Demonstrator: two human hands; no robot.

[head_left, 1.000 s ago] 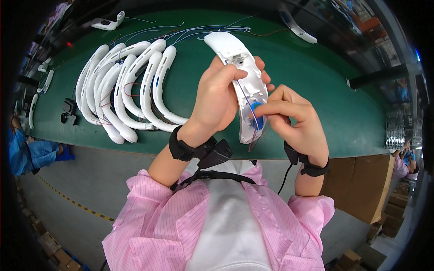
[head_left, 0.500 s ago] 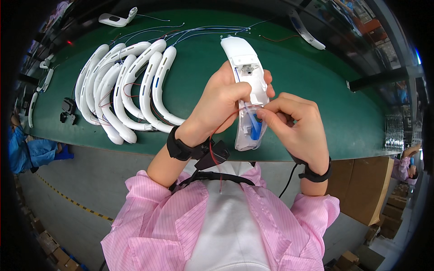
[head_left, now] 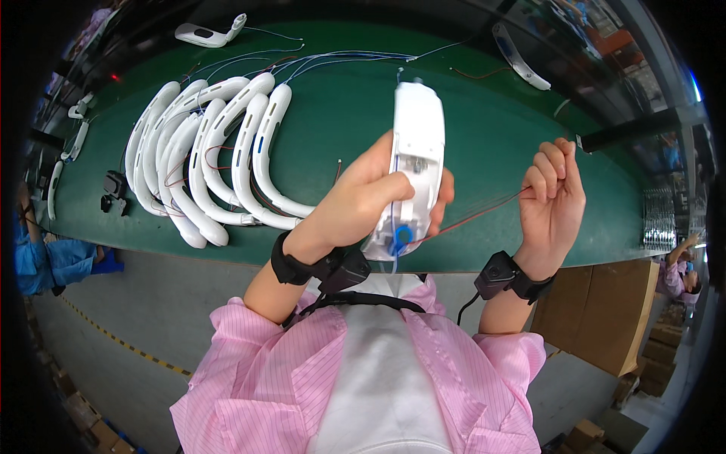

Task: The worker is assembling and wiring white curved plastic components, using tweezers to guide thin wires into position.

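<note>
My left hand (head_left: 352,204) is closed around a white curved plastic housing (head_left: 420,125), its thumb pressed on the front face. The housing stands lengthwise above the table's near edge, with a small metal part showing in its middle recess. At its lower, translucent end sits a round blue piece (head_left: 404,234). A thin red wire (head_left: 473,216) stretches taut from beside that piece to my right hand (head_left: 554,198). Its fingers are curled and pinch the wire, well off to the right of the housing. The wire's end is hidden in those fingers.
Several similar white curved housings (head_left: 198,151) lie in a row on the green table (head_left: 333,106), with blue and red wires trailing. More white parts (head_left: 522,64) lie at the far edge. A black device (head_left: 114,189) sits left; a cardboard box (head_left: 597,314) stands right.
My right hand has moved right, away from the housing's lower end, drawing the red wire out. The housing has turned more upright and its blue piece now shows as a round shape.
</note>
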